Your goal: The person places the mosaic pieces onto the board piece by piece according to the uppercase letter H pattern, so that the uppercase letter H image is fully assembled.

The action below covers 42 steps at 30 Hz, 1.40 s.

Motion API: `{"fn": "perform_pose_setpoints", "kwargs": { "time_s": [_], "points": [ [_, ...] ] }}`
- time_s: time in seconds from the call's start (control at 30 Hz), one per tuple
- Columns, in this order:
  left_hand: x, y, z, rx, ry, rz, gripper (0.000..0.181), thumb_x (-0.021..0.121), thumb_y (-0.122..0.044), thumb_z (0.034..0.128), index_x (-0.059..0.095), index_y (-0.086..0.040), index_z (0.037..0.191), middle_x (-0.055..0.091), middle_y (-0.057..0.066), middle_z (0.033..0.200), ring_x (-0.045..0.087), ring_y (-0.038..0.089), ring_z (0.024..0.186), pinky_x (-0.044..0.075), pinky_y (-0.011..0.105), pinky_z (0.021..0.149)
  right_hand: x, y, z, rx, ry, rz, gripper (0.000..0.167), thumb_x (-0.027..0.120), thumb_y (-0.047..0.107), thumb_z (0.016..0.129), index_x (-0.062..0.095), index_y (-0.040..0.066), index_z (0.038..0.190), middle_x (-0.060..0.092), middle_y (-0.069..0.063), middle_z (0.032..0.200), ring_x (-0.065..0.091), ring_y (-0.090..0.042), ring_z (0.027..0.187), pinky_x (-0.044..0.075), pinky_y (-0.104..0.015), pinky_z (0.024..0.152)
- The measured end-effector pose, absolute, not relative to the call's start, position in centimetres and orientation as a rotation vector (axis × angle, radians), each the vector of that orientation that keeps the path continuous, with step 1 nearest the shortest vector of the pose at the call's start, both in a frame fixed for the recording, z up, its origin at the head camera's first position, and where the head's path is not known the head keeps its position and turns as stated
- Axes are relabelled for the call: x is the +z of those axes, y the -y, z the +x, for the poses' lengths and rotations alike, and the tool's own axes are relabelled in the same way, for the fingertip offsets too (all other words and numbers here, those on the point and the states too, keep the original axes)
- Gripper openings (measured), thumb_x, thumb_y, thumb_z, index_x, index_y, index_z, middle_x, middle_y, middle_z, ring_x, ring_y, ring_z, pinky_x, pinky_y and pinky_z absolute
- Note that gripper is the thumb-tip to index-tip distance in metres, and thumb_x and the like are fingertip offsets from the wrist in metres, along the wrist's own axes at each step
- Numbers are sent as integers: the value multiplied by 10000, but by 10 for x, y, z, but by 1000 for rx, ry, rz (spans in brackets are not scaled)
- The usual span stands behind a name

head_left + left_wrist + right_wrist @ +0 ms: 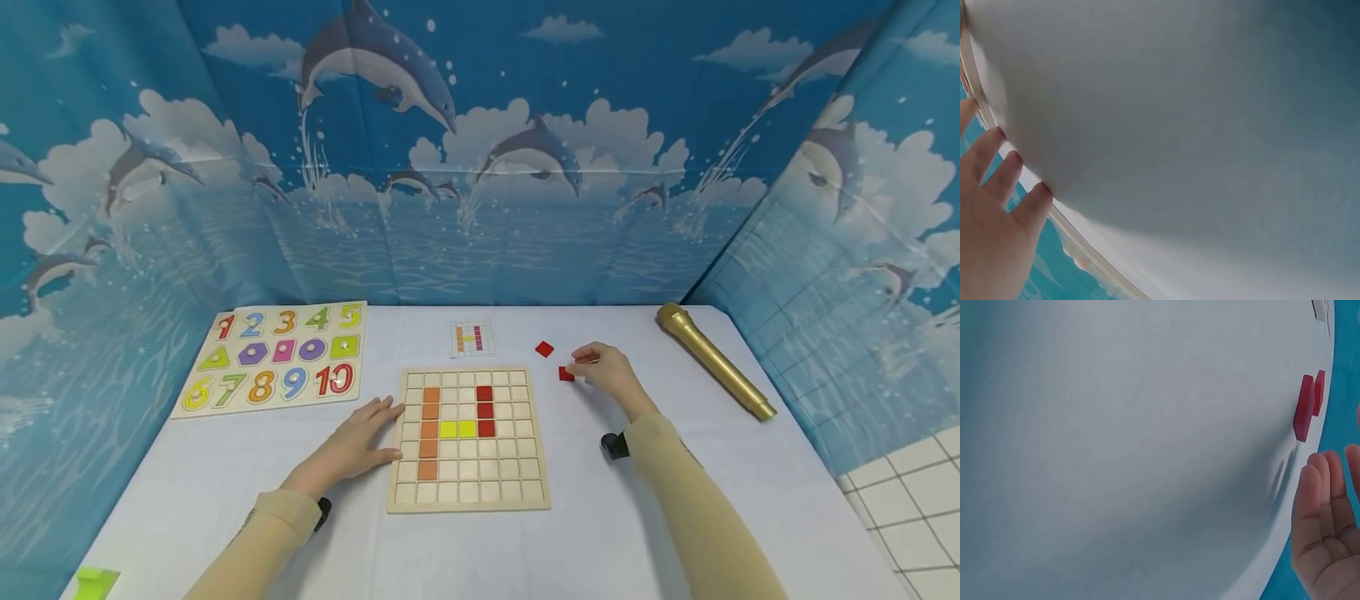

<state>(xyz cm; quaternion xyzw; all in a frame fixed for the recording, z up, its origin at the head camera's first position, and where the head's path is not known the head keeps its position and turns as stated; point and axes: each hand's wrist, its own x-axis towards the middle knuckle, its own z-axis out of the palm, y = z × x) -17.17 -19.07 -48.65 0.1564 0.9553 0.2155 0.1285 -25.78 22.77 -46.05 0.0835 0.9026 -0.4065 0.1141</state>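
Note:
In the head view a wooden grid board (511,471) lies on the table. Its cells hold a column of orange tiles (428,449), two yellow tiles (448,429) and a column of three red tiles (485,411). My left hand (354,443) rests against the board's left edge with fingers spread. To the right of the board, my right hand (611,377) hovers beside a loose red tile (566,374), its fingers extended. In the right wrist view a gap shows between the fingers and that tile (1303,410). Another red tile (544,348) lies just behind it.
A small pattern card (487,340) lies behind the board. At the left is a number-and-shape puzzle (300,392); at the right, a gold microphone (716,362). A green object (95,583) sits at the front left corner. Dolphin-print curtains (480,233) enclose the white table (600,550).

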Motion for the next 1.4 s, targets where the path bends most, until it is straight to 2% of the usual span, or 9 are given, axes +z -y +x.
{"fn": "perform_pose_setpoints", "kwargs": {
  "time_s": [0.27, 0.5, 0.7, 1.23, 1.4],
  "points": [
    [-486, 190, -171, 649, -2772, 443, 757, 741, -361, 867, 403, -153, 1510, 307, 130, 1605, 229, 393, 1491, 252, 606, 1192, -460, -219, -262, -1177, -2605, 293, 388, 677, 226, 932, 591, 22, 1250, 597, -181, 1218, 582, -291, 1023, 548, -409, 935],
    [-485, 190, -171, 632, -2776, 436, 754, 737, -375, 869, 405, -160, 1511, 305, 126, 1607, 223, 385, 1496, 249, 597, 1198, -465, -214, -262, -1092, -2630, 253, 397, 725, 213, 888, 608, 3, 1205, 634, -168, 1168, 576, -269, 1001, 511, -374, 867],
    [-486, 190, -171, 630, -2784, 449, 759, 743, -367, 864, 405, -152, 1509, 310, 130, 1604, 231, 393, 1491, 253, 599, 1194, -466, -212, -261, -1080, -2604, 306, 381, 722, 191, 890, 600, 15, 1206, 617, -161, 1175, 546, -272, 1005, 507, -379, 881],
    [-484, 190, -170, 624, -2778, 458, 752, 738, -360, 869, 406, -143, 1508, 317, 143, 1598, 234, 398, 1488, 251, 596, 1197, -475, -208, -263, -1016, -2667, 347, 288, 746, 158, 875, 619, 15, 1091, 595, -104, 978, 531, -230, 887, 476, -288, 739],
    [-482, 189, -169, 634, -2772, 453, 755, 745, -355, 863, 411, -139, 1505, 321, 146, 1595, 234, 403, 1487, 248, 602, 1196, -474, -207, -261, -1018, -2664, 353, 296, 745, 164, 876, 602, 24, 1093, 583, -117, 1013, 522, -248, 926, 480, -311, 773]
  ]
}}
